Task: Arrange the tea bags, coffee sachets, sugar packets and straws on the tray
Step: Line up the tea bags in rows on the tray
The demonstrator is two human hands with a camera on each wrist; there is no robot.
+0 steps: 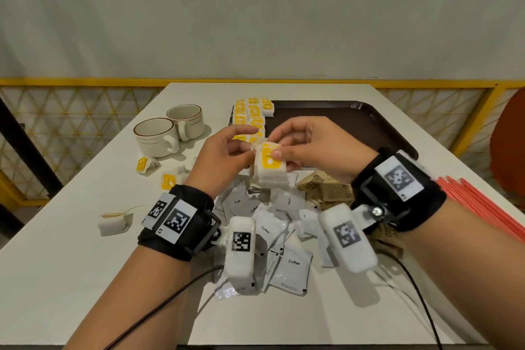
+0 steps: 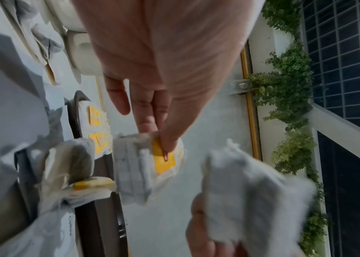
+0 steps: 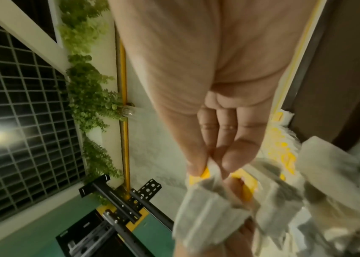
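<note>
Left hand (image 1: 227,150): fingers grip the tea bag stack (image 1: 268,167).
Right hand (image 1: 309,145): pinches the same stack (yellow tags up).
Tray (image 1: 369,122): tea bags along its left edge.

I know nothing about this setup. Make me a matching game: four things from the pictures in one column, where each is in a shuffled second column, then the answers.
Things:
1. stack of tea bags
2. two cups
3. red straws
4. coffee sachets

Places:
A. on the table at the right edge
B. held by the left hand and right hand
C. piled on the table under the wrists
D. on the table, left of the tray

Pairs: 1-B, 2-D, 3-A, 4-C
</note>
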